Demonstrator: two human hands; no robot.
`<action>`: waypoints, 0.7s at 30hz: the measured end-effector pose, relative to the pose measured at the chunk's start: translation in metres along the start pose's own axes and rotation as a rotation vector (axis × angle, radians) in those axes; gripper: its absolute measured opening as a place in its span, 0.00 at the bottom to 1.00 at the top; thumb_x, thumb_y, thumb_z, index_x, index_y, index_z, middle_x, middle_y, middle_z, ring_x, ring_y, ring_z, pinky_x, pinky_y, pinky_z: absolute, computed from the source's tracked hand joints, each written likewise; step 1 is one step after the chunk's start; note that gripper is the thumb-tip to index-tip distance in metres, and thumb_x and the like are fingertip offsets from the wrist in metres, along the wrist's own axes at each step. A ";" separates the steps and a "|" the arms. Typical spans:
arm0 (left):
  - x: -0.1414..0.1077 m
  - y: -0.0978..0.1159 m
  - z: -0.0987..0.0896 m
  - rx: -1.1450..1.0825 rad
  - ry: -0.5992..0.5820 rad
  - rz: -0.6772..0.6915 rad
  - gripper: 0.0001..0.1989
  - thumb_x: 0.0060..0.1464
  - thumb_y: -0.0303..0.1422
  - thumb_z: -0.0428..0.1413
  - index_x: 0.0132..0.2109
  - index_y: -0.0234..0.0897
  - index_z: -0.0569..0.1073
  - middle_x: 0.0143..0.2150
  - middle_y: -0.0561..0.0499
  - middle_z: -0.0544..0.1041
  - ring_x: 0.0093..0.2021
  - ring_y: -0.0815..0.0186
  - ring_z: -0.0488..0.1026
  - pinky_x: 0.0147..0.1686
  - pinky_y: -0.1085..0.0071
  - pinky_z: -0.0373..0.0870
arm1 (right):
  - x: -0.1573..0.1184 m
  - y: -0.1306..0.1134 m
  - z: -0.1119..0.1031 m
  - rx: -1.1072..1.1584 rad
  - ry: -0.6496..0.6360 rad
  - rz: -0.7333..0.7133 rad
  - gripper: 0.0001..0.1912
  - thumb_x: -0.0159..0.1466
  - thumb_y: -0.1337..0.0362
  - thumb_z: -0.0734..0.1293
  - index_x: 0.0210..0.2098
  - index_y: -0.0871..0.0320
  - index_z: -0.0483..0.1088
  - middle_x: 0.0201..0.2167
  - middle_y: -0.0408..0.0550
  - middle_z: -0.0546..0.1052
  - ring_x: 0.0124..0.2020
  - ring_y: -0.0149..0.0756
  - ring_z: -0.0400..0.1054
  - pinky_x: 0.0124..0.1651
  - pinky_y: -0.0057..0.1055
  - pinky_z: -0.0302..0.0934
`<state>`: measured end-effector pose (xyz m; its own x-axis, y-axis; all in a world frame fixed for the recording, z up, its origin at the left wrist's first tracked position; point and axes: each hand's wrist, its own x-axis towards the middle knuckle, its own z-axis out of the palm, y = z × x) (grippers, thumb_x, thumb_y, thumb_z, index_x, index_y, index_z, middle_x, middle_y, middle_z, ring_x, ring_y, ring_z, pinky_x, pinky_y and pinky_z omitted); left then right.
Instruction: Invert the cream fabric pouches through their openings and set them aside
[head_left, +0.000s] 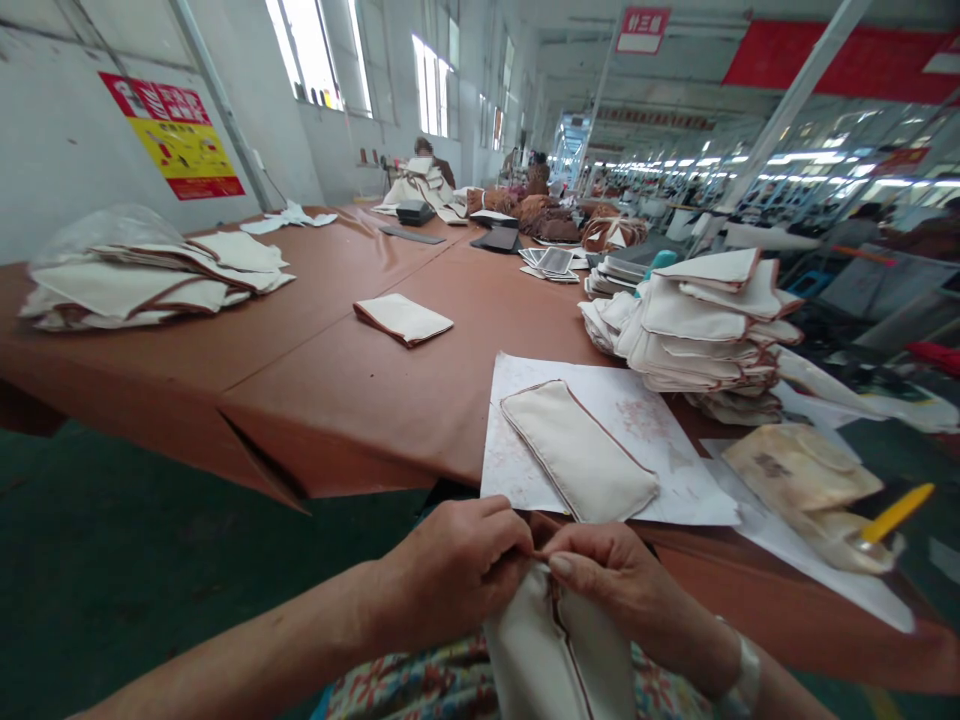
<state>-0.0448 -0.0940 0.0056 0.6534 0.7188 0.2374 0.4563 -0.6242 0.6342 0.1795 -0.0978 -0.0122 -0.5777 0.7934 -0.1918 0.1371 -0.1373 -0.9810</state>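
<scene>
A white fabric piece (525, 650) with a brown seam down its middle hangs over my lap. My left hand (480, 550) pinches its top edge from one side. On the other side my right hand (607, 575) grips the same edge, thumb on top, the fingertips of both hands almost meeting. Just beyond them, a flat white sewn panel (581, 450) with brown edging lies on a white paper sheet (517, 375) marked with reddish smudges.
A tall stack of white pieces (697, 320) stands at the right. Near it are a beige pouch (799, 470) and a yellow-handled tool (896, 513). One folded piece (405, 318) lies mid-table, a pile (150, 285) at the left. A person sits at the far end.
</scene>
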 end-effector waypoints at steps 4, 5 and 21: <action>0.001 0.001 0.001 0.172 -0.076 0.079 0.10 0.61 0.27 0.46 0.36 0.34 0.71 0.33 0.49 0.71 0.31 0.68 0.66 0.29 0.73 0.58 | -0.003 0.001 0.001 0.042 0.001 0.002 0.19 0.64 0.52 0.66 0.34 0.64 0.75 0.28 0.45 0.70 0.29 0.27 0.58 0.31 0.25 0.51; 0.001 0.001 0.001 0.192 -0.101 0.093 0.10 0.62 0.27 0.46 0.36 0.35 0.71 0.33 0.49 0.71 0.31 0.68 0.65 0.29 0.73 0.58 | -0.004 0.002 0.001 0.062 0.009 0.014 0.19 0.64 0.52 0.66 0.34 0.64 0.74 0.27 0.45 0.70 0.28 0.27 0.57 0.30 0.25 0.51; 0.014 0.012 -0.002 -0.517 -0.187 -0.289 0.25 0.59 0.54 0.48 0.30 0.35 0.69 0.27 0.54 0.64 0.27 0.70 0.57 0.25 0.76 0.56 | -0.004 -0.013 0.002 -0.291 0.017 -0.396 0.19 0.67 0.50 0.58 0.27 0.57 0.61 0.26 0.45 0.65 0.30 0.32 0.59 0.35 0.30 0.56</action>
<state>-0.0315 -0.0914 0.0183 0.6635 0.7414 -0.1002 0.3097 -0.1502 0.9389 0.1786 -0.1003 0.0010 -0.6177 0.7614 0.1969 0.1302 0.3459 -0.9292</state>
